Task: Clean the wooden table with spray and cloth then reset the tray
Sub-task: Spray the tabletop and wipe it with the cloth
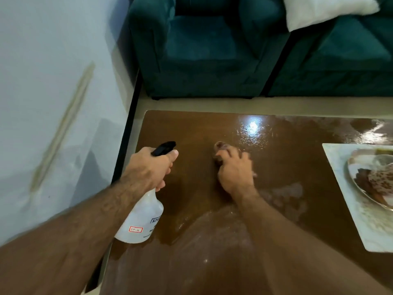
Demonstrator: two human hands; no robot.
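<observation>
Left hand (152,167): wrapped round the neck of the spray bottle (141,218), thumb up beside the black trigger head (163,147).
Spray bottle: translucent white plastic, tilted, held above the near-left edge of the table; nozzle aimed away toward the sofa.
Bottle writing: black boxed print starting "KIS", the rest hidden round the curve; small white sticker with red border and red handwriting, roughly "SP-4", not fully legible.
Right hand (235,171): fingers curled over a bunched brownish cloth (220,146), pressing it onto the tabletop; blurred.
Wooden table (191,128): dark brown, glossy, wet streaks and a bright light reflection toward the far side, cloudy smears near the right forearm.
Tray (350,201): pale, marble-patterned, rectangular, on the right part of the table, cut off by the picture edge.
On tray: large spotted brown-and-cream shell (374,179).
Beyond table: teal velvet sofa (204,50) with a white cushion (327,9).
Left side: pale wall (53,81) with a long yellowish streak.
</observation>
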